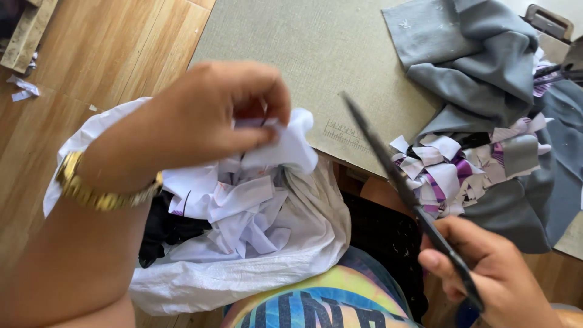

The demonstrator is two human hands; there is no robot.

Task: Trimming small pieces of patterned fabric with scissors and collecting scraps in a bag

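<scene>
A bench (316,54) with a grey-green felt-like top is filling the upper middle of the view, its near edge running from about twelve o'clock down toward three o'clock. A wood floor (109,54) is showing on the ten o'clock side, with a few paper-like scraps (23,89) lying on it near nine o'clock and a pale block (27,33) at the far corner.

At two o'clock on the bench, grey cloth (480,67) is lying bunched, and just below it a heap of white, grey and purple cuttings (455,173) is sitting against more grey fabric. A dark metal object is peeking in at the right edge; what it is cannot be told.

A white bag (255,267) is sitting open on the person's lap at the centre, holding white strips (243,212) and something black at its eight o'clock side. A bright printed garment (316,304) is showing at six o'clock.

The left hand (206,115), wearing a gold watch (103,191), is hovering over the bag with its fingers (267,130) pinched closed on a white scrap (291,143), which is hanging just above the bag's contents.

The right hand (492,273) at five o'clock is wrapping its fingers closed around the handles of black scissors (401,188). Their long axis is running diagonally, the tip pointing toward eleven o'clock, near the scrap but apart from it. The blades are looking closed, crossing in front of the bench edge and the cuttings.
</scene>
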